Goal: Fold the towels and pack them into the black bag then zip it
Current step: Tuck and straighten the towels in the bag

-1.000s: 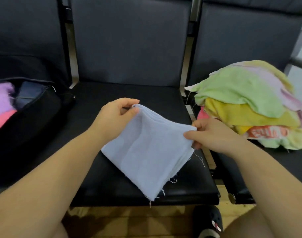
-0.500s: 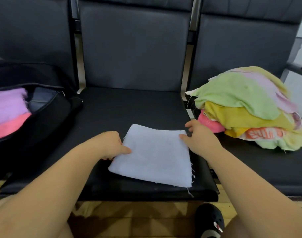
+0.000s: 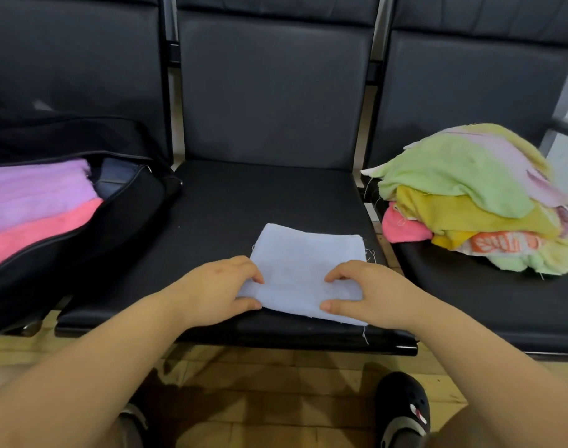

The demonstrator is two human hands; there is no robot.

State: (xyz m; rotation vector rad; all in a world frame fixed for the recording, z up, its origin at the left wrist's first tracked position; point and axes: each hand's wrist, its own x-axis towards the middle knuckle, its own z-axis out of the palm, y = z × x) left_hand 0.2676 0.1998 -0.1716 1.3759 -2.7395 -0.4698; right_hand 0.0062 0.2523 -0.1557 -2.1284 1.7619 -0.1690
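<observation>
A folded light blue towel (image 3: 308, 253) lies flat on the middle black seat (image 3: 260, 195), near its front edge. My left hand (image 3: 218, 289) pinches the towel's near left edge, fingers on top and thumb at the front. My right hand (image 3: 370, 292) pinches the near right edge the same way. The black bag (image 3: 82, 247) lies unzipped on the left seat. Inside it are a folded purple towel (image 3: 33, 192), a pink towel (image 3: 40, 231) and a dark one behind them.
On the right seat sits a loose pile of unfolded towels (image 3: 470, 195) in green, yellow, pink, lilac and an orange print. Black seat backs rise behind. Below the seat edge are a wooden floor and my black shoe (image 3: 402, 412).
The towel was held up in the air, then laid flat on the seat. Both hands have slid from its side corners to its near edge and now pinch it there.
</observation>
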